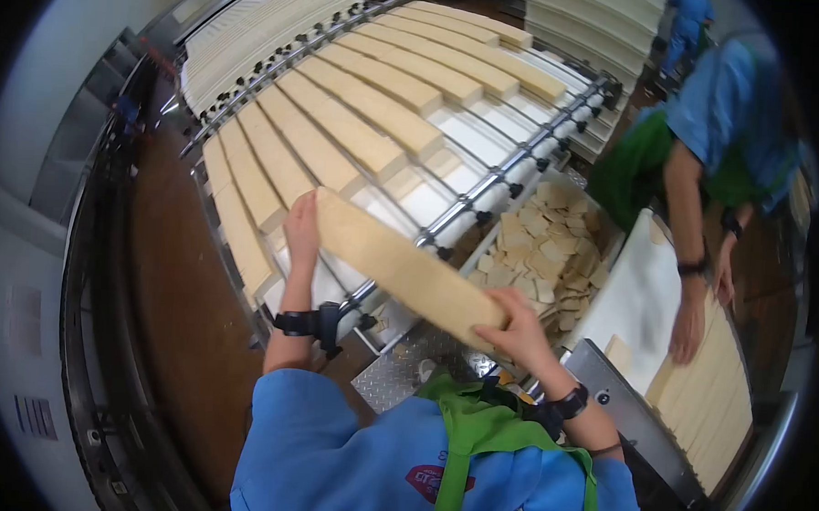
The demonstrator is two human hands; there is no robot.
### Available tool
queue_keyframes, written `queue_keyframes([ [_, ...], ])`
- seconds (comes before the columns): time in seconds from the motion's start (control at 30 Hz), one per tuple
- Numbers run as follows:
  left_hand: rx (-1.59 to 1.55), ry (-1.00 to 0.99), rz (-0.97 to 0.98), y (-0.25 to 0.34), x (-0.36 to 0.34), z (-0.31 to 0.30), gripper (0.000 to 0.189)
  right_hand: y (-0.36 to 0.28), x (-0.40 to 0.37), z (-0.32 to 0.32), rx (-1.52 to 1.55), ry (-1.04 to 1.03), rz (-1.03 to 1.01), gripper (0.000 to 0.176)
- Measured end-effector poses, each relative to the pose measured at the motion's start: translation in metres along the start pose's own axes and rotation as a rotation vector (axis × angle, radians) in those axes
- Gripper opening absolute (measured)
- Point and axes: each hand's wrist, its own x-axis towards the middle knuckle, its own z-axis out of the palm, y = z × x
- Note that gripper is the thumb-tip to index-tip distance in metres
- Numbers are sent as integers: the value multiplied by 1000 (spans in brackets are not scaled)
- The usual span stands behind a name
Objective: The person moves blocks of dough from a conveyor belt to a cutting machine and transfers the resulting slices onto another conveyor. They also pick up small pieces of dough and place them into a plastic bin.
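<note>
Between my two hands, a long stack of thin pale square pieces [400, 266] slants across the view. My left hand [303, 231] is closed on its far left end. At the lower right end, my right hand [521, 328] grips it with the thumb on the near side. The stack is over the front edge of a rack [486, 188] with metal rods, where several similar long stacks [328, 129] lie in rows.
A bin of loose square pieces [552, 243] stands right of the rack. Beyond it, another person [722, 105] bends over a white surface [629, 288], hands at more rows of pieces [709, 406]. Tall stacked white trays [593, 31] stand behind. A metal plate [395, 378] lies below.
</note>
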Motion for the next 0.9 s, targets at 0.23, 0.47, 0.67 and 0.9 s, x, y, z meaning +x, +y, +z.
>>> queue_keyframes([
  [0.23,531,-370,-76,-142,26,-131,27,-67,21,118,877,-490,588,30],
  [0.47,1007,-672,41,-102,47,-132,31,-93,30,136,823,-545,585,35],
  [0.67,1143,-613,409,-100,59,-150,30,-97,40,152,787,-491,528,35],
  [0.9,1014,-248,304,-135,66,-145,29,-95,56,175,789,-386,521,34],
])
